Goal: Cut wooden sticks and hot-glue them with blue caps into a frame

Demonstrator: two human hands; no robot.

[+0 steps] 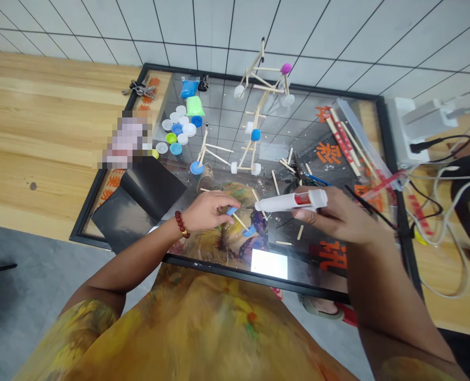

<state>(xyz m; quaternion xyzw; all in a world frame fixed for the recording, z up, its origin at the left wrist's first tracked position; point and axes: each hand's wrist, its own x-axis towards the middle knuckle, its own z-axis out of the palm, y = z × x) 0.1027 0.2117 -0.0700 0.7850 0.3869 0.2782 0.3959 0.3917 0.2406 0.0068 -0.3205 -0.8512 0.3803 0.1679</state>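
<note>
A white tiled wall [211,32] runs along the far side, and below it spreads a pale wooden table [52,121]. On the table lies a glossy black-framed panel [235,269], its surface full of reflections. Folded dark sheets [153,185] cover part of its left side, and a tall stick assembly [263,106] with white round caps stands toward the back, carrying a purple piece and a blue one. Off the right edge sits a white power strip [401,119] with plugs and cables; red-and-white striped sticks [343,142] lie inside that edge.

The right hand [338,216] has its fingers wrapped round a white glue gun [276,203], which points left above the panel. Opposite it, the left hand [206,210], a bead bracelet [182,225] on its wrist, has thumb and forefinger clamped on one end of a short stick with two blue caps [240,220]; the piece is near the panel's front edge, the gun's dark tip just beside the pinched cap.

Behind the left hand rests a smaller stick frame with a blue disc [197,168]. Farther back are a light green packet [195,106], a blue packet [189,88], a bunch of keys [139,90], a cluster of loose caps [189,129], and thin cut sticks [275,182] scattered near the gun
</note>
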